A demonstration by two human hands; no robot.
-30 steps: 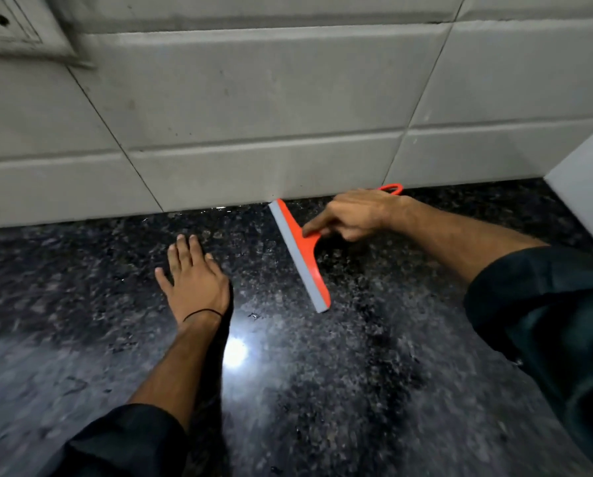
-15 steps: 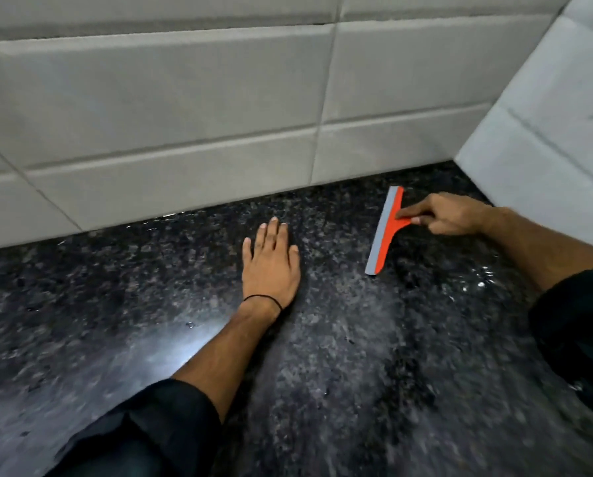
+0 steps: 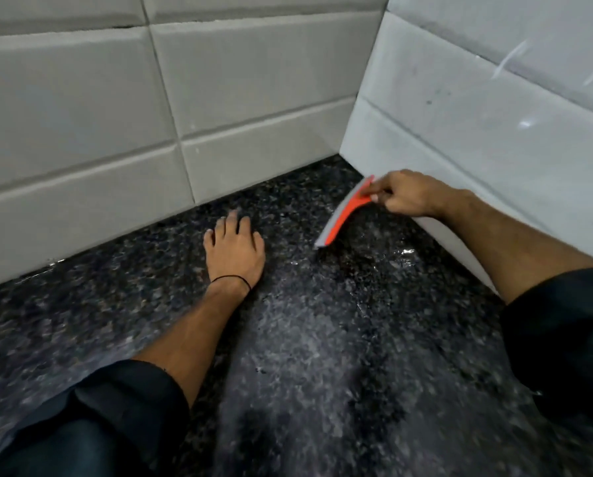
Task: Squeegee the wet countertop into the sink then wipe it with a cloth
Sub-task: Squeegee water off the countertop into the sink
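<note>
An orange squeegee (image 3: 345, 212) with a grey rubber blade stands on the wet black speckled countertop (image 3: 322, 339), close to the corner where the two tiled walls meet. My right hand (image 3: 406, 196) grips its handle, right beside the side wall. My left hand (image 3: 234, 251) rests flat on the countertop to the left of the blade, fingers apart, holding nothing; a thin black band circles its wrist. Water glints on the stone just right of the blade. No sink and no cloth are in view.
A white tiled back wall (image 3: 150, 115) runs along the far edge of the counter. A white tiled side wall (image 3: 477, 115) closes off the right. Dark sleeves cover both my forearms near the bottom of the view.
My right hand has carried the squeegee to the right, from the middle of the back wall into the corner by the side wall. The left hand stays flat on the counter.
</note>
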